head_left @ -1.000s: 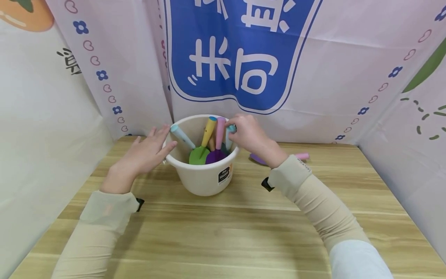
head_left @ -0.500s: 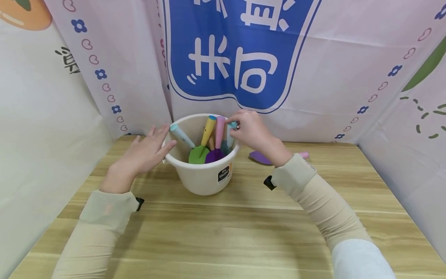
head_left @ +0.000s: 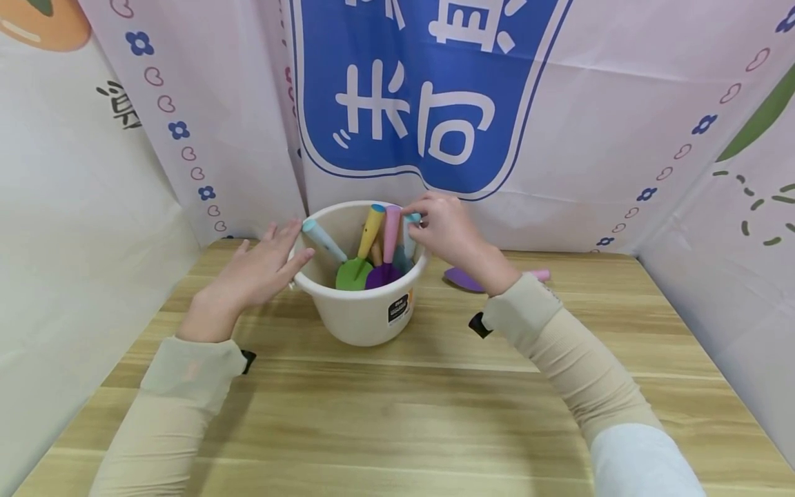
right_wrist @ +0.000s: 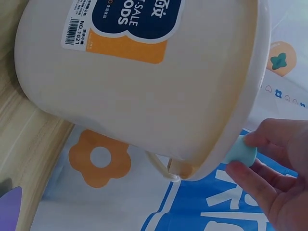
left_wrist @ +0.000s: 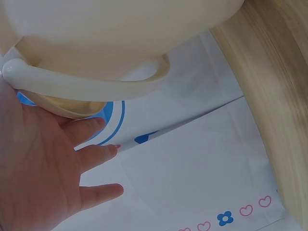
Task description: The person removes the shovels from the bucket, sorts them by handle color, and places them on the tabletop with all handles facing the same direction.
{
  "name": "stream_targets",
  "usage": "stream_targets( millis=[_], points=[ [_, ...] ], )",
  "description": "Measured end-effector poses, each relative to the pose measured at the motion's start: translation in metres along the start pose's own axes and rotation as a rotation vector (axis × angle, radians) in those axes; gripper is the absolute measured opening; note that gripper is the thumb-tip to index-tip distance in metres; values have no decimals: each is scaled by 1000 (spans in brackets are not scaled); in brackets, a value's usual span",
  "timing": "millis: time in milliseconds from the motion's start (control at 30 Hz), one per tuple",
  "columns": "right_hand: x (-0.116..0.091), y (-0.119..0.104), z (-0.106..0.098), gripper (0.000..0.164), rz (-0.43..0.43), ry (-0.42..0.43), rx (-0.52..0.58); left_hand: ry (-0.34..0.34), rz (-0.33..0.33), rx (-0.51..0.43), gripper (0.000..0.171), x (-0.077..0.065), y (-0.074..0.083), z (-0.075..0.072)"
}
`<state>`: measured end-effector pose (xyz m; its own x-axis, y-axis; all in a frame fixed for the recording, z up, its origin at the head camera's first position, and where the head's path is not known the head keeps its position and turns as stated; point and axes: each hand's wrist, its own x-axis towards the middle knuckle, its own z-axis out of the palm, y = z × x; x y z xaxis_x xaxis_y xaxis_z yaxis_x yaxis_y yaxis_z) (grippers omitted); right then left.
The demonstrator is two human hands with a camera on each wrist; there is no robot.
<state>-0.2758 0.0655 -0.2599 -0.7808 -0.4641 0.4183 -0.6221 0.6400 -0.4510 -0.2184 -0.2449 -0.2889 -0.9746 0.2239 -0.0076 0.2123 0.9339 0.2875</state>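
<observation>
A cream plastic bucket (head_left: pixel 363 319) stands on the table, with several toy shovels inside. My left hand (head_left: pixel 261 269) rests at its left rim with fingers spread; the left wrist view shows the straight fingers beside the bucket's white carrying handle (left_wrist: pixel 86 89). At the right rim, the thumb and fingers of my right hand (head_left: pixel 448 228) pinch the end of a light blue shovel handle (right_wrist: pixel 243 151). That shovel's blade is mostly hidden inside the bucket. Beside it lean a pink-handled purple shovel (head_left: pixel 390 238), a yellow-handled green shovel (head_left: pixel 371 231) and another light blue handle (head_left: pixel 324 240).
A purple shovel with a pink handle (head_left: pixel 540 275) lies on the wooden table (head_left: pixel 385 421) right of the bucket, partly covered by my right wrist. Printed white cloth (head_left: pixel 596 172) hangs close behind the bucket and along both sides.
My right hand shifts slightly up and right early on, still pinching the light blue handle, and then barely moves. The left hand stays at the rim.
</observation>
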Motion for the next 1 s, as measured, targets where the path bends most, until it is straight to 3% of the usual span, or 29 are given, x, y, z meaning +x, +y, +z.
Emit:
stream_targets(
  millis=[1000],
  points=[
    [-8,-12,-16,23,-159,183,37,7,6,6,85,-1,0,0]
  ],
)
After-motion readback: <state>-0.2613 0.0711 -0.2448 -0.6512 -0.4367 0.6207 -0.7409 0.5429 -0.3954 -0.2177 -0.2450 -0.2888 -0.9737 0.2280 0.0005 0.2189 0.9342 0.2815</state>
